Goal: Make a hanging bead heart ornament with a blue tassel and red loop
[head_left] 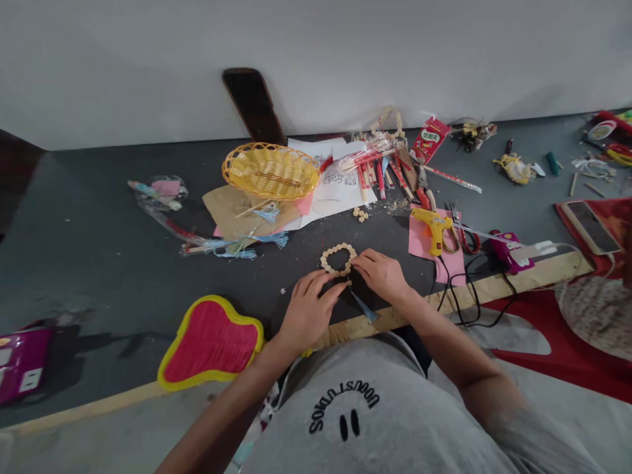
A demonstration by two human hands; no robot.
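A small pale ring of bead-like pieces (338,259) is on the dark table in front of me, held between my two hands. My left hand (311,306) is at its lower left side, the fingertips on the ring and the thumb beside a small pale piece at its bottom. From that piece a blue tassel (364,308) hangs toward the table's front edge. My right hand (381,273) pinches the ring's right side with thumb and fingertips. Exactly what lies between the fingertips is partly hidden.
Left of my hands lies a red pad with yellow rim (213,339). Behind are a yellow woven basket (271,172), blue tassels (241,247) and red-wrapped sticks (370,172). On the right, a yellow glue gun (432,227) with black cord sits on pink paper; a phone (253,104) leans on the wall.
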